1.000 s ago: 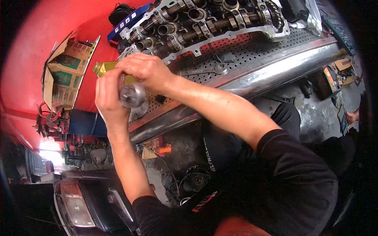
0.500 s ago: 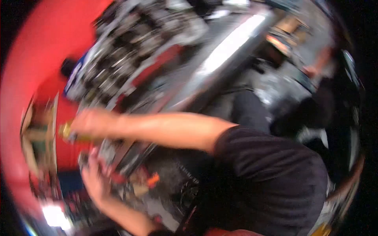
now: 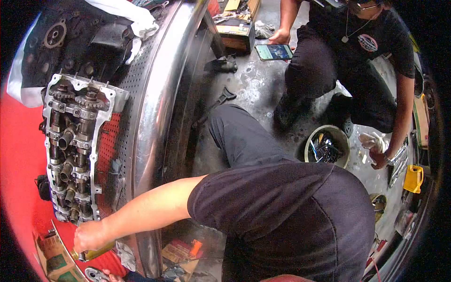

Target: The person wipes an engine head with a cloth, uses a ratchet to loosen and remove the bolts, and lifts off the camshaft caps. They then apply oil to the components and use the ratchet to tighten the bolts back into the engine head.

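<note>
At the lower left, my right hand [image 3: 90,236] is closed around a yellowish-gold object [image 3: 100,251] with a silvery end; my fist hides most of it. Just below, at the frame's bottom edge, only the fingers of my left hand [image 3: 112,278] show, gripping a small grey metal part [image 3: 96,274] with a round opening. Right above my right hand lies an engine cylinder head [image 3: 70,160] with camshafts, gears and bearing caps exposed. It rests on a red surface and a perforated metal bench top [image 3: 123,155].
A dark engine block [image 3: 70,42] with white cloth [image 3: 134,16] sits beyond the cylinder head. The bench's rounded metal edge [image 3: 152,94] runs alongside. A co-worker [image 3: 357,61] crouches with a phone [image 3: 274,52], near a tool bucket [image 3: 327,144]. A yellow jug [image 3: 413,178] stands at right.
My view has swung round and sharpened, bringing the co-worker and the cylinder head into clear sight. Both hands now appear lower in the frame, the left mostly cut off.
</note>
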Available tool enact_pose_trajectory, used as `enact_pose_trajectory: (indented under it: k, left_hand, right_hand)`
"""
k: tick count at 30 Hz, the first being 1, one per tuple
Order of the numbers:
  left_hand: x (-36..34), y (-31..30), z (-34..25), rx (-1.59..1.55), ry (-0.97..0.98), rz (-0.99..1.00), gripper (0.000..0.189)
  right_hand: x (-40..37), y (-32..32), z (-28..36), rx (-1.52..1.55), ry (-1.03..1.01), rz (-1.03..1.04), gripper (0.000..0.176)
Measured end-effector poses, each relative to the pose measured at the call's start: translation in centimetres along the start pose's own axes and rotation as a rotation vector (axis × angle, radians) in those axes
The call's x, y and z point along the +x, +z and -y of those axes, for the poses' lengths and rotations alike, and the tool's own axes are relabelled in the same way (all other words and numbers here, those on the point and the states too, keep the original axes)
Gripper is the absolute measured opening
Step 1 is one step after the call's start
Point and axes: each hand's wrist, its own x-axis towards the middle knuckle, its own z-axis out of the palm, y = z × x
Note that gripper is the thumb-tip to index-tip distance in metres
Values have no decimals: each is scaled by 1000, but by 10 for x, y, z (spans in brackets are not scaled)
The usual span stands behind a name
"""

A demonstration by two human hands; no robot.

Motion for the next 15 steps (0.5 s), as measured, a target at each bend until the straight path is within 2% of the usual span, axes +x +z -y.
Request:
enact_pose_trajectory:
  k: [3,6,7,8,11,12,14,15]
  left_hand:
    - [4,-17,5,-82,6,-52,68]
    - [16,-55,21,-208,-28,10,66]
    - [26,-75,32,-301,-50,104,66]
    - [46,-103,55,-644,-92,511,59]
    - [63,-119,53,-870,-341,735,55]
    - [59,-113,55,-782,-231,552,55]
    - [31,-39,19,-508,7,105,55]
    - [25,-17,6,-456,56,10,55]
  right_hand:
    - [0,11,-5,16,-13,-27,12]
    - [-1,3,-3,18,-18,-10,12]
    - [-1,3,-2,24,-26,-18,12]
    - [-1,3,-2,6,-36,-33,12]
    - [-4,5,-4,48,-45,-60,13]
    - [-4,5,-4,35,-47,-54,13]
    - [-5,5,-5,9,-51,-40,13]
    - [-5,6,-6,10,-53,-37,13]
